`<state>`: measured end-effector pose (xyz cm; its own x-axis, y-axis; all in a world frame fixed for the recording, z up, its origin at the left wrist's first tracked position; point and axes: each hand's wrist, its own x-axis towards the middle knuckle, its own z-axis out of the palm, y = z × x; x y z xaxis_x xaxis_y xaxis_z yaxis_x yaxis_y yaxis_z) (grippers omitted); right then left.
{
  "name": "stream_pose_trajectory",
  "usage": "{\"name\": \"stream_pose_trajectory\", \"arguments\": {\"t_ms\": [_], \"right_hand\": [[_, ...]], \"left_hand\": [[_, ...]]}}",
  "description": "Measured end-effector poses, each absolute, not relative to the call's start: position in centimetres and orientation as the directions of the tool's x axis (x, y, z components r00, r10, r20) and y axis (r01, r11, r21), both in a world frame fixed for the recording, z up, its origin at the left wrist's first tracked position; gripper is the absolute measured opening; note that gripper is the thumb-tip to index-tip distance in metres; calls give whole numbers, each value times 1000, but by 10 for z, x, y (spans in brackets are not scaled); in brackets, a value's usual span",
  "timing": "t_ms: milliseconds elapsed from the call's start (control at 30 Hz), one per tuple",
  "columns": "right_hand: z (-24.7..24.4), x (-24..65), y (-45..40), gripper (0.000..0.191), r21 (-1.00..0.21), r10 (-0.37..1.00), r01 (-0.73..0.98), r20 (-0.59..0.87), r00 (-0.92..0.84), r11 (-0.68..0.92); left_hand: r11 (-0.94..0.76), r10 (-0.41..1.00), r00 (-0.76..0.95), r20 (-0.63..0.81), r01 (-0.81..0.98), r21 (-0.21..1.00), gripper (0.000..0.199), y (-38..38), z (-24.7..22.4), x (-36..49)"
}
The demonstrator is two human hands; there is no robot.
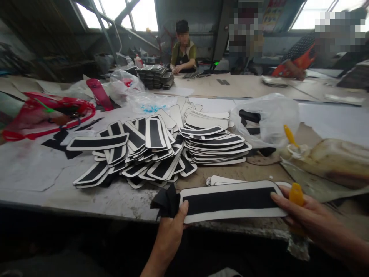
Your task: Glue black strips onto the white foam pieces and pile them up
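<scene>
A long white panel with rounded corners and a black strip along its middle (230,201) is held level above the table's front edge. My left hand (170,232) is closed on its left end, thumb on top. Bunched black fabric strips (167,201) stick up by that same hand. At the panel's other end my right hand (307,215) pinches it, thumb on the face. A yellow-handled brush (296,195) is tucked in the right fingers, its lower end hanging down. Behind lies a loose pile of similar white panels with black strips (155,169), beside a neater stack (217,148).
At right rests a stained plastic container (337,159) with another yellow handle (290,135) in it. A clear bag (276,119) holds black pieces. A red bag (54,111) lies at left. Across the table (34,169), a person (183,54) works near stacked dark pieces (155,75).
</scene>
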<state>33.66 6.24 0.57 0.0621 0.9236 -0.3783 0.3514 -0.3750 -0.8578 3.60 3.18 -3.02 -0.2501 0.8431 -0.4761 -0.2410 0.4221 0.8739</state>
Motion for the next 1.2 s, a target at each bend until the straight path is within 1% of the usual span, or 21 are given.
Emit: {"name": "stream_pose_trajectory", "arguments": {"t_ms": [67,133,233,367,500,567,633,700,800,933,1100,1133,1200], "right_hand": [[12,329,63,44,-846,916,363,-397,60,-391],[16,325,64,45,-837,922,402,-384,52,-371],[21,324,63,41,-815,953,509,-302,38,-278],[28,323,59,36,-756,989,643,-143,25,-126],[34,321,55,36,-687,998,724,-50,27,-54],[35,322,54,34,-674,999,737,-24,35,-42],[35,324,52,33,-676,998,735,-26,54,-58],[32,327,51,33,-681,997,728,-40,69,-78],[28,329,50,32,-687,998,724,-31,58,-63],[26,330,50,31,-672,999,741,10,33,-18],[27,333,52,34,-679,997,730,-64,46,-77],[28,334,53,35,-689,995,718,-75,58,-94],[30,335,53,35,-732,990,667,-114,77,-136]], "left_hand": [[443,834,-244,-495,-238,864,49,32,-29,35],[458,826,-249,-506,-226,859,50,33,-28,35],[457,824,-276,-495,-194,868,53,33,-28,36],[465,816,-304,-491,-158,871,42,32,-29,39],[471,818,-303,-489,-133,872,39,32,-29,42],[467,811,-312,-495,-162,869,36,32,-29,44],[440,818,-310,-485,-207,874,37,33,-28,46],[402,833,-324,-449,-203,893,41,34,-28,47],[384,842,-354,-406,-135,913,41,35,-26,47],[402,843,-350,-409,-98,910,41,34,-26,48],[348,882,-344,-322,15,937,43,34,-26,47],[354,876,-355,-326,17,935,44,34,-26,47],[410,846,-355,-398,-46,911,49,34,-25,47]]}}
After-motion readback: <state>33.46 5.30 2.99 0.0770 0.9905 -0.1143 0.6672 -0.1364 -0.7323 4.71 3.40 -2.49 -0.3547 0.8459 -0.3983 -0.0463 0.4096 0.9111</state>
